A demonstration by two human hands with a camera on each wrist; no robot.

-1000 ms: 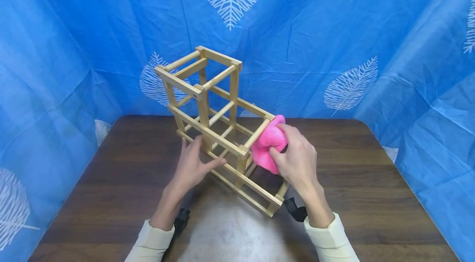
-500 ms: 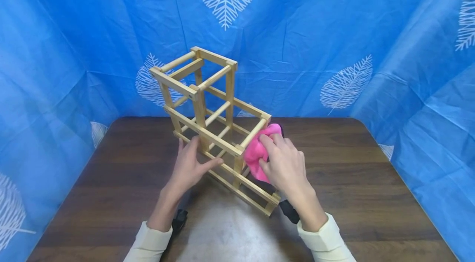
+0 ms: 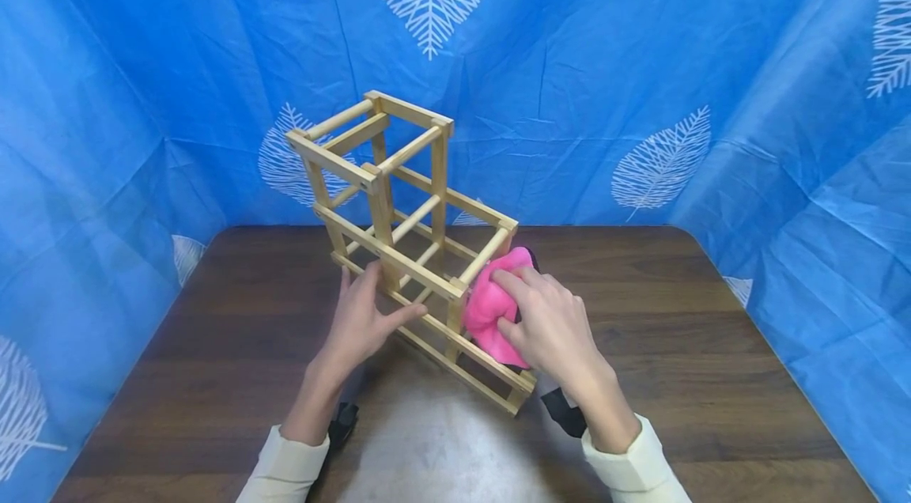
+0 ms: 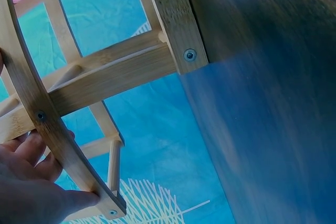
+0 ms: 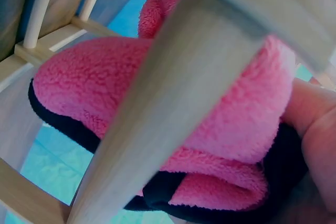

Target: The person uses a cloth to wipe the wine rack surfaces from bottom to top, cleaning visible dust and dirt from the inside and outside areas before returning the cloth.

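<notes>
A stepped wooden rack of slats and round dowels stands angled on the table. My left hand grips its near side low down, thumb along a lower rail and fingers at an upright. In the left wrist view the fingers curl behind a slat. A pink fleecy cloth with dark edging is bunched in my right hand, at the rack's lower right end. The right wrist view shows the cloth around and behind a dowel, which hides part of it. Most right fingertips are covered.
The dark wood-grain table extends on both sides of the rack. A blue curtain with white leaf prints hangs behind and at the sides. Black straps, such as the right one, sit at both wrists.
My right hand has moved the cloth down and slightly left, from the upper end bar toward the lower part of the rack. The left hand keeps its grip; the whole view shifts slightly.
</notes>
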